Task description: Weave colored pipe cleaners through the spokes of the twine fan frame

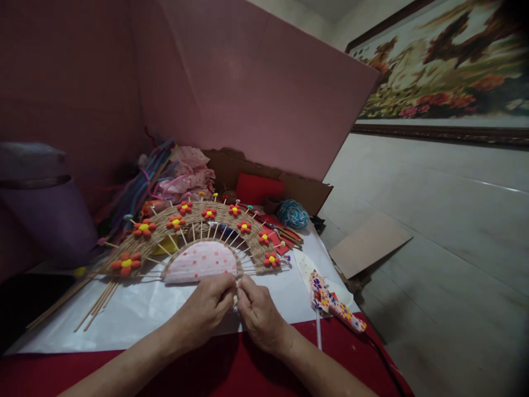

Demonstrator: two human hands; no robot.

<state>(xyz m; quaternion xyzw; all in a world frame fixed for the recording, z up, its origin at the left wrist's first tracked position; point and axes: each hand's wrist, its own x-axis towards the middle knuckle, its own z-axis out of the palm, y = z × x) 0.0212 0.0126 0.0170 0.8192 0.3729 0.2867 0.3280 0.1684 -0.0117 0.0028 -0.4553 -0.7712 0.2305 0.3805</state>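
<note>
My left hand (210,302) and my right hand (260,314) meet fingertip to fingertip above the front of the white sheet. Both are closed in a pinch. A small pale bit shows between them, too small and covered to name. Just behind stands a fan-shaped piece (223,209) of woven twine on thin sticks, dotted with red and orange flowers with yellow centres. Small coloured knobs tip its sticks. At its base sits a half-round panel (202,260) of white cloth with reddish dots, close behind my fingers.
Right of my hands lies a flower-patterned glue gun (330,302) with a dark cord. Loose sticks (97,306) lie at left. Behind the fan are blue yarn (292,213), scissors (289,234) and crumpled pink cloth (188,171). A purple bin (49,215) stands far left.
</note>
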